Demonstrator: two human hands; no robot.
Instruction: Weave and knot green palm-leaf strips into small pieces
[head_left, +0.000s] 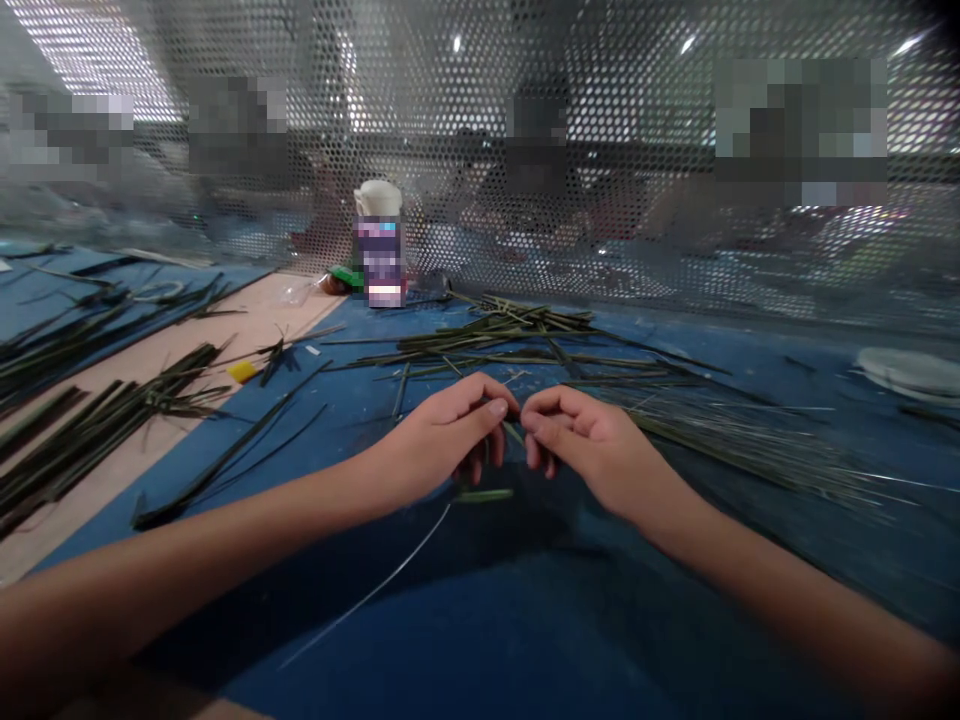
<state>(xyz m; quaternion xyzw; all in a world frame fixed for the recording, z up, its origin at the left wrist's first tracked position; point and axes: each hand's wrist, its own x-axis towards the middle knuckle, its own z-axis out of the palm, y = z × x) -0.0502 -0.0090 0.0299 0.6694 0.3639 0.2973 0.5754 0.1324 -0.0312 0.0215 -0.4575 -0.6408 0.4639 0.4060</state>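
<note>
My left hand and my right hand meet fingertip to fingertip above the blue table. Thumb and forefinger are pinched together on each. A narrow green leaf strip shows between the two pinches, mostly covered by my fingers. Below my left fingers a short, light green piece of leaf is visible. From near it a thin, pale wire curves toward the lower left; whether the two are joined I cannot tell.
Bundles of long dark green leaf strips lie behind my hands and on the left. Thin, shiny wires are spread at right, near a pale round disc. A lidded cup stands before a perforated metal screen.
</note>
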